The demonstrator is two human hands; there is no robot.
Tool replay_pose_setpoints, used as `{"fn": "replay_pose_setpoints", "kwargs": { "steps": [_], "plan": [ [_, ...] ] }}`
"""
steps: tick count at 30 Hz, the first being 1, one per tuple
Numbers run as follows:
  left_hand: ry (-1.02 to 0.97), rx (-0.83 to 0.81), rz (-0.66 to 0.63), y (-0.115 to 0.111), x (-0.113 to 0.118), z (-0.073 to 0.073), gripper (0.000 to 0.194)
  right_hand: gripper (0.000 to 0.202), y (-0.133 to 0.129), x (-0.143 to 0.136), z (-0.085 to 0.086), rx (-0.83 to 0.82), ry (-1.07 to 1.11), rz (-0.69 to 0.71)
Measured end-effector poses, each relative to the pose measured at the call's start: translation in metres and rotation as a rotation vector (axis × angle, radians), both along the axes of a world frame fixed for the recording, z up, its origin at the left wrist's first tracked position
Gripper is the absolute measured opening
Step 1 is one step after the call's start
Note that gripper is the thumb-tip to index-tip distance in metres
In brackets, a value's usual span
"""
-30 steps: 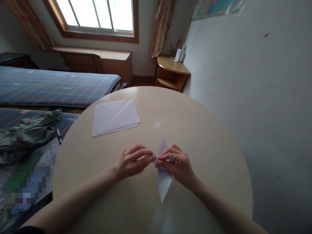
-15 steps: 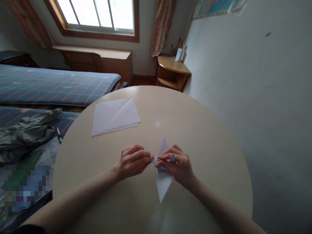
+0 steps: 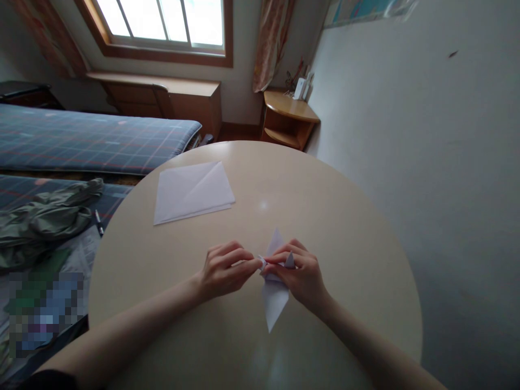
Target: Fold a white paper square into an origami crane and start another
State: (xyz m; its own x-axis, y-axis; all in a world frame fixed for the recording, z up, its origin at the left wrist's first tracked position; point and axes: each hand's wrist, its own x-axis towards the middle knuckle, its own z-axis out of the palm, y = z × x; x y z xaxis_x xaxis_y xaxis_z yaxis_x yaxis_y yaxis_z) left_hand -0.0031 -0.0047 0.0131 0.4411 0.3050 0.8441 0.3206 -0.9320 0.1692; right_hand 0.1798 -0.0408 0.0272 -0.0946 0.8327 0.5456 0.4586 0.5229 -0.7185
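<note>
A folded white paper crane is held above the round cream table, its two pointed wings spread toward and away from me. My right hand is closed on its middle, with one narrow paper point sticking up between the fingers. On the other side, my left hand pinches the small bent tip of the crane between thumb and forefinger. The fingertips of both hands almost meet there and hide part of the folds.
Several white paper sheets lie at the table's back left. Left of the table, a bed bears crumpled grey-green clothing, with a pen nearby. A corner shelf stands behind, and a white wall runs along the right.
My left hand has shifted slightly right, its fingertips now covering more of the crane's small tip. The crane's near wing sits slightly higher in view. My right hand keeps its hold.
</note>
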Motion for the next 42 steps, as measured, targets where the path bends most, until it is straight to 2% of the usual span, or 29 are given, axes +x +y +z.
{"fn": "replay_pose_setpoints", "kwargs": {
  "steps": [5, 10, 13, 16, 20, 23, 27, 32, 34, 38, 40, 42],
  "plan": [
    [-0.031, -0.031, 0.006, -0.001, 0.001, -0.001, 0.009, 0.004, -0.001, 0.000, -0.001, 0.038, -0.015, -0.001],
    [-0.094, -0.180, 0.001, -0.006, 0.007, -0.003, 0.010, 0.003, -0.001, -0.001, 0.001, 0.066, -0.028, -0.002],
    [-0.168, -0.365, -0.041, -0.008, 0.010, -0.001, 0.007, 0.002, 0.000, -0.002, 0.001, 0.063, -0.035, -0.009],
    [-0.221, -0.603, -0.141, -0.007, 0.012, 0.001, 0.002, 0.002, 0.001, 0.000, -0.001, 0.065, -0.038, -0.012],
    [-0.261, -0.863, -0.293, -0.002, 0.011, 0.001, 0.007, 0.003, 0.005, 0.006, -0.002, 0.043, -0.020, -0.053],
    [-0.315, -0.982, -0.353, 0.000, 0.010, -0.001, 0.012, 0.004, 0.009, 0.011, -0.001, -0.003, 0.020, -0.084],
    [-0.333, -0.998, -0.314, 0.001, 0.011, 0.001, 0.012, 0.005, 0.010, 0.012, -0.001, -0.031, 0.068, -0.078],
    [-0.255, -0.874, -0.187, -0.003, 0.013, 0.001, 0.013, 0.004, 0.007, 0.009, -0.001, -0.060, 0.107, -0.094],
    [-0.228, -0.875, -0.151, -0.006, 0.014, -0.001, 0.013, 0.006, 0.007, 0.009, 0.000, -0.081, 0.117, -0.134],
    [-0.241, -0.925, -0.170, -0.013, 0.016, -0.002, 0.020, 0.008, 0.005, 0.010, 0.000, -0.112, 0.162, -0.201],
    [-0.225, -0.912, -0.179, -0.013, 0.016, -0.001, 0.024, 0.009, 0.005, 0.010, 0.001, -0.133, 0.176, -0.197],
    [-0.196, -0.890, -0.168, -0.012, 0.017, 0.000, 0.020, 0.009, 0.005, 0.010, 0.001, -0.155, 0.183, -0.173]
  ]
}}
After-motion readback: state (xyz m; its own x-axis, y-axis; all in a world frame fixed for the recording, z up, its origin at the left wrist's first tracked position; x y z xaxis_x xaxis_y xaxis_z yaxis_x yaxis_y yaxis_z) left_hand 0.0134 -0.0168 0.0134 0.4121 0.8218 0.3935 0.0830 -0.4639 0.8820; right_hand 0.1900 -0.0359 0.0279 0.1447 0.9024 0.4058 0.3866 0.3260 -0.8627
